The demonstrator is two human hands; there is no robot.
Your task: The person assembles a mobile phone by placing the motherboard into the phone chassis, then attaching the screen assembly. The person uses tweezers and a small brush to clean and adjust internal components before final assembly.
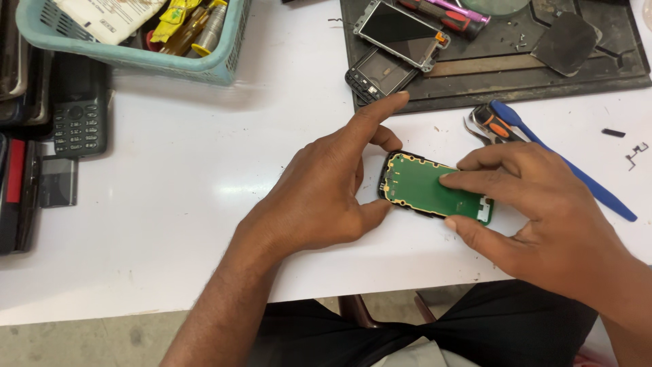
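Matt green circuit board (424,187) on glossy white table (204,177).

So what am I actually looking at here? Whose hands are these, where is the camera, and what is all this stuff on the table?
There is no machine here: a person works with two bare hands, and the single camera sits on that person's head, looking down at a white table.

The left hand and the right hand both hold a small opened phone, its green circuit board facing up inside a black frame. The right fingers press on top of the board; the left hand grips its left end, index finger raised.

Around it lie a blue plastic prying tool and an orange-handled tool near the right hand, a dark work mat with phone parts and a screen on it, a light blue basket of supplies, and a black keypad phone at the left.
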